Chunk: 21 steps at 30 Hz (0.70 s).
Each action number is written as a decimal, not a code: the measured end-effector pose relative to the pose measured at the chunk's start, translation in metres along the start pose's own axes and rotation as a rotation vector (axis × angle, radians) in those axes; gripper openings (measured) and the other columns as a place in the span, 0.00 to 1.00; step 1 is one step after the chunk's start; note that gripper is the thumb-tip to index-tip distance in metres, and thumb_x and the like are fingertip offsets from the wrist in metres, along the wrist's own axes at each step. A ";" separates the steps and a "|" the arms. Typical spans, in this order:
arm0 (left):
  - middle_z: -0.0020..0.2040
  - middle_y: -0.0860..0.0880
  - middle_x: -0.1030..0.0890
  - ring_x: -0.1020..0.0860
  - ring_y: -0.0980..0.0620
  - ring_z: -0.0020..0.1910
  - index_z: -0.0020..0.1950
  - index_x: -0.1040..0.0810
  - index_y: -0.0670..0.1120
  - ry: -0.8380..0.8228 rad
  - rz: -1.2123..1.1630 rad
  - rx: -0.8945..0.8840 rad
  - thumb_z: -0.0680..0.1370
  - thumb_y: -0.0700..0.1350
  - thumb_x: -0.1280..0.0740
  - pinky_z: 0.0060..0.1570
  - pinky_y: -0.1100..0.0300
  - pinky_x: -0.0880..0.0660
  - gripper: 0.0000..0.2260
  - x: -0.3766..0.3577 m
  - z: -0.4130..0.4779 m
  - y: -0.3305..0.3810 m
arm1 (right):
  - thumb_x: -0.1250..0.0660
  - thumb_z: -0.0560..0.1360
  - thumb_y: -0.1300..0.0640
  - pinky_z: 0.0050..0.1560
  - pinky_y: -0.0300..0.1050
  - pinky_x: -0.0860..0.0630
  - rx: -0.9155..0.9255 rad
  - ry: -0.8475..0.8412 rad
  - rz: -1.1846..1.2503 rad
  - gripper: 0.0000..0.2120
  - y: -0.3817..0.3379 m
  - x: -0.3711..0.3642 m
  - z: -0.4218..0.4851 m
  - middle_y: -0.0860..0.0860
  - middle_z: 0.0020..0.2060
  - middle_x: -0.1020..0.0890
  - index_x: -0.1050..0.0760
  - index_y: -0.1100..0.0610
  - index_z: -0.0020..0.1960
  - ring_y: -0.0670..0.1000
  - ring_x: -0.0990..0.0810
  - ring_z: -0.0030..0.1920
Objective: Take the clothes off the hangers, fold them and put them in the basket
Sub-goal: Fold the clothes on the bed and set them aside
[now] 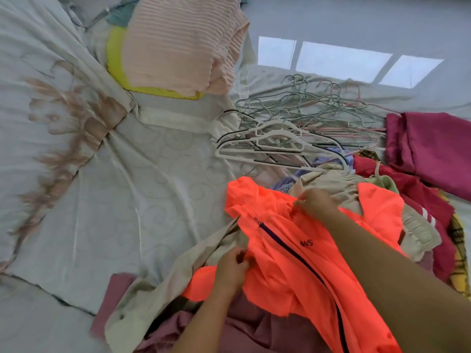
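A bed under a pale quilted sheet with a pink flower print (102,174) fills the left and centre of the frame. Grey floor (356,26) with bright window patches lies at the upper right. A neon orange zip jacket (293,263) lies on heaped clothes (420,200) at the lower right. A folded pink ribbed top (178,47) sits at the upper centre, with tangled wire and plastic hangers (293,128) at the centre right. The left hand (233,266) has its grip pinched on the jacket's lower edge, and the right hand (316,203) pinches fabric near the jacket's top.
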State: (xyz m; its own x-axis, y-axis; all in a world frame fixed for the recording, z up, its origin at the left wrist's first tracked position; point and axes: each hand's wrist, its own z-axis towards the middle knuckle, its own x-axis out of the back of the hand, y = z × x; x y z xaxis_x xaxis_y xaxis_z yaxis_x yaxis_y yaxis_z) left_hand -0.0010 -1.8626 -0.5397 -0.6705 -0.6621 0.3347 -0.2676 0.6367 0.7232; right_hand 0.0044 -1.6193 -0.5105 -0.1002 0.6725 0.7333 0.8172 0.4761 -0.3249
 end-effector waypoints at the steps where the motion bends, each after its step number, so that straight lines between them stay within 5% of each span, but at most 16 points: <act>1: 0.34 0.52 0.22 0.26 0.55 0.34 0.37 0.23 0.47 0.010 -0.025 0.017 0.70 0.47 0.31 0.37 0.59 0.27 0.05 0.011 0.001 0.004 | 0.33 0.74 0.57 0.41 0.42 0.32 -0.010 -0.015 0.028 0.12 0.002 0.008 -0.001 0.61 0.44 0.19 0.20 0.65 0.50 0.56 0.24 0.45; 4: 0.27 0.56 0.24 0.29 0.55 0.30 0.36 0.21 0.51 0.048 -0.100 -0.002 0.65 0.51 0.33 0.32 0.61 0.33 0.05 0.050 0.003 0.020 | 0.33 0.74 0.61 0.35 0.43 0.36 -0.024 0.048 0.113 0.07 0.016 0.044 -0.007 0.59 0.36 0.23 0.21 0.66 0.43 0.54 0.26 0.36; 6: 0.30 0.54 0.22 0.28 0.55 0.31 0.36 0.19 0.49 0.037 -0.123 -0.060 0.63 0.53 0.33 0.34 0.60 0.32 0.09 0.072 -0.001 0.037 | 0.35 0.75 0.63 0.38 0.43 0.35 0.039 0.119 0.141 0.07 0.021 0.055 -0.007 0.60 0.39 0.22 0.21 0.65 0.42 0.57 0.23 0.41; 8: 0.35 0.47 0.22 0.27 0.54 0.36 0.37 0.20 0.46 -0.024 -0.105 -0.112 0.66 0.52 0.31 0.40 0.60 0.30 0.10 0.083 -0.012 0.051 | 0.35 0.75 0.62 0.48 0.45 0.31 0.091 0.118 0.149 0.07 0.016 0.044 -0.009 0.62 0.51 0.21 0.20 0.62 0.50 0.60 0.23 0.53; 10: 0.37 0.45 0.23 0.28 0.51 0.40 0.38 0.20 0.45 -0.072 -0.226 -0.115 0.70 0.49 0.29 0.44 0.57 0.31 0.07 0.080 -0.022 0.056 | 0.34 0.76 0.56 0.55 0.47 0.31 0.050 0.050 0.130 0.18 0.004 0.023 -0.014 0.62 0.60 0.25 0.27 0.65 0.62 0.60 0.26 0.61; 14: 0.36 0.46 0.25 0.30 0.51 0.37 0.38 0.22 0.46 -0.032 -0.586 0.009 0.77 0.42 0.35 0.38 0.57 0.32 0.07 0.075 -0.030 0.055 | 0.33 0.75 0.50 0.33 0.41 0.34 -0.043 -0.186 0.091 0.17 0.003 -0.003 -0.021 0.59 0.50 0.19 0.22 0.64 0.54 0.54 0.23 0.45; 17: 0.36 0.46 0.25 0.28 0.54 0.35 0.40 0.23 0.46 0.112 -0.592 0.021 0.77 0.42 0.35 0.32 0.64 0.29 0.06 0.090 -0.027 0.064 | 0.33 0.75 0.57 0.29 0.42 0.38 -0.044 -0.151 0.473 0.10 0.012 0.023 -0.030 0.52 0.30 0.26 0.25 0.56 0.35 0.49 0.31 0.30; 21: 0.36 0.50 0.23 0.29 0.56 0.36 0.41 0.23 0.46 0.258 -0.406 -0.124 0.78 0.39 0.37 0.35 0.67 0.31 0.07 0.126 -0.026 0.104 | 0.40 0.77 0.63 0.32 0.37 0.31 0.022 0.071 0.929 0.10 0.013 0.100 -0.053 0.51 0.34 0.27 0.28 0.53 0.38 0.47 0.29 0.34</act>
State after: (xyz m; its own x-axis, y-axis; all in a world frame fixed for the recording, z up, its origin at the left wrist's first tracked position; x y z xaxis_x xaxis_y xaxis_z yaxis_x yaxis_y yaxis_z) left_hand -0.0953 -1.8906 -0.4067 -0.3317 -0.9332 0.1385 -0.3767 0.2657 0.8874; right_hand 0.0350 -1.5756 -0.4098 0.6240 0.7532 0.2081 0.5409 -0.2242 -0.8106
